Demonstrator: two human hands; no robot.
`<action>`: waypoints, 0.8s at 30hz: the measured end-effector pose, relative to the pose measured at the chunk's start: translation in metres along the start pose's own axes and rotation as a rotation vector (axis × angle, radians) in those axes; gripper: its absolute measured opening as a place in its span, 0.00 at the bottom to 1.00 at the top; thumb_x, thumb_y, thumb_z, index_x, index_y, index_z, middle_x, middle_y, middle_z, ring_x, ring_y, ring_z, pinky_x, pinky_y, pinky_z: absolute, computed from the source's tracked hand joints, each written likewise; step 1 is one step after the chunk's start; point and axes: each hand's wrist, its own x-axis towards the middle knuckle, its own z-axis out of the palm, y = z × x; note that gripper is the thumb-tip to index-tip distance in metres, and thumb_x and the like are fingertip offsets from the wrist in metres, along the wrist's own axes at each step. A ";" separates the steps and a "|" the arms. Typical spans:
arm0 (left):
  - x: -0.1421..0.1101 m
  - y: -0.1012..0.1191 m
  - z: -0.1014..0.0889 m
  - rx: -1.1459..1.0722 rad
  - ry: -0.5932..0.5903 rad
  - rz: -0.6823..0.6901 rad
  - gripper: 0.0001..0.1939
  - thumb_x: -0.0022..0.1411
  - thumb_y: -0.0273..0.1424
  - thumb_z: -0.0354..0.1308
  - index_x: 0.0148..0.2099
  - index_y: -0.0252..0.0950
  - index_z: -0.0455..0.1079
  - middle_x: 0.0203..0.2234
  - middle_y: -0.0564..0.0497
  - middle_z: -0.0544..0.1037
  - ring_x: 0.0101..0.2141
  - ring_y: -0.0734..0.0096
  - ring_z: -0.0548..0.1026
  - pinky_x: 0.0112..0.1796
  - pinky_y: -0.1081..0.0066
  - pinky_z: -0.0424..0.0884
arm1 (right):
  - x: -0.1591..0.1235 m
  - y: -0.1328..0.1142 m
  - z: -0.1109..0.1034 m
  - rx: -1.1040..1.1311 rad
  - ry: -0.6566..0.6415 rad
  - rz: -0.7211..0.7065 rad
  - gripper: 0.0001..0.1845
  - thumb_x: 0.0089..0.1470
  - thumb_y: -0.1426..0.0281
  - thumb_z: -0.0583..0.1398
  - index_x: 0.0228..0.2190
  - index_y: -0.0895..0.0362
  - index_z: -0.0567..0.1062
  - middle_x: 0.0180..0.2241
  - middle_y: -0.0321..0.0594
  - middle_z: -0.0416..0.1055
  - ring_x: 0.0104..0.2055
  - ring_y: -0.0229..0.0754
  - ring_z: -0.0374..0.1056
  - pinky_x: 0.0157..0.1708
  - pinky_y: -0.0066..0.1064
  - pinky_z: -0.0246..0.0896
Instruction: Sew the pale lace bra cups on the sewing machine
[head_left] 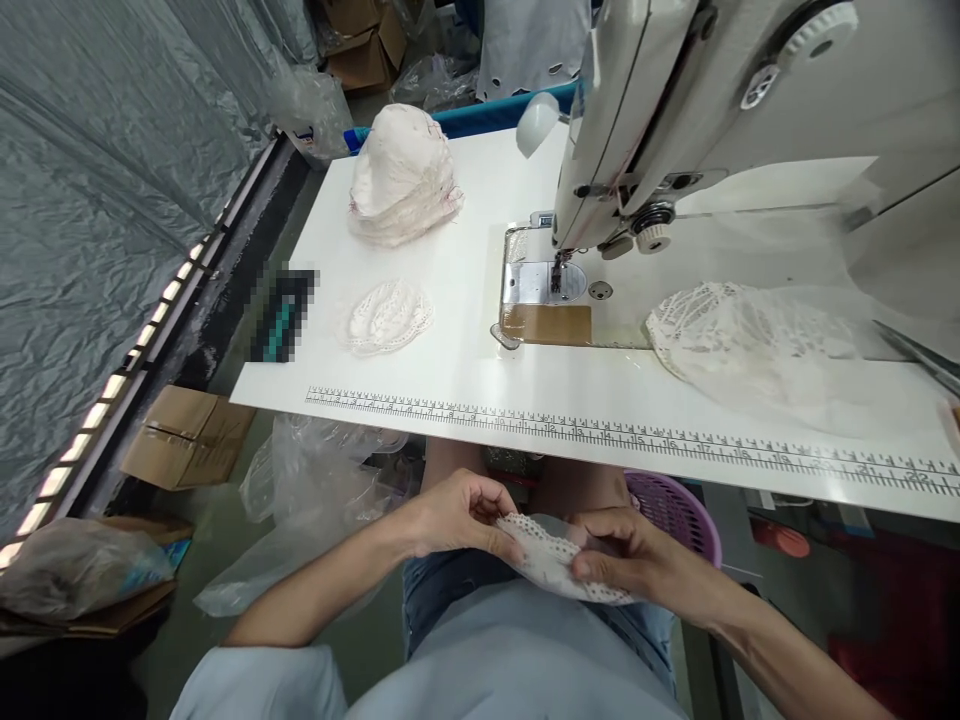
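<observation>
Over my lap, in front of the table's edge, I hold a white lace piece [549, 556] with a scalloped, holed border and some sheer fabric. My left hand [474, 520] pinches its left end between thumb and fingers. My right hand [616, 548] grips the other end, thumb on top. On the white table lies a similar oval lace piece [390, 317]. Behind it stands a pile of stacked off-white fabric cups [405, 175]. More lace and sheer fabric pieces [720, 335] lie right of the sewing machine's needle area.
The sewing machine [675, 110] takes up the table's right side, its presser foot [557, 275] over a metal plate. Scissors [919, 355] lie at the far right. A printed ruler [600, 436] follows the front edge. A purple basket [679, 515], cardboard box [187, 437] and plastic bags [315, 510] are below.
</observation>
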 end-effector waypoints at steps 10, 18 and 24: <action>-0.005 -0.005 0.001 0.283 0.106 0.091 0.16 0.43 0.38 0.67 0.30 0.29 0.75 0.22 0.52 0.74 0.24 0.76 0.67 0.25 0.77 0.60 | -0.001 0.002 -0.003 -0.154 0.068 0.038 0.17 0.50 0.57 0.61 0.22 0.59 0.69 0.22 0.32 0.58 0.24 0.33 0.50 0.23 0.26 0.43; -0.008 -0.010 0.000 0.191 0.128 0.083 0.16 0.49 0.40 0.64 0.33 0.30 0.75 0.24 0.51 0.76 0.25 0.76 0.69 0.28 0.77 0.63 | 0.002 0.003 0.002 -0.215 0.101 0.023 0.20 0.50 0.54 0.60 0.23 0.59 0.69 0.22 0.33 0.58 0.24 0.33 0.50 0.23 0.26 0.44; -0.006 -0.012 -0.004 0.071 0.098 0.079 0.17 0.49 0.39 0.64 0.35 0.30 0.73 0.25 0.51 0.75 0.27 0.76 0.70 0.31 0.77 0.64 | 0.002 -0.003 0.008 -0.172 0.087 -0.007 0.20 0.50 0.54 0.60 0.23 0.59 0.68 0.20 0.31 0.54 0.22 0.32 0.47 0.22 0.26 0.40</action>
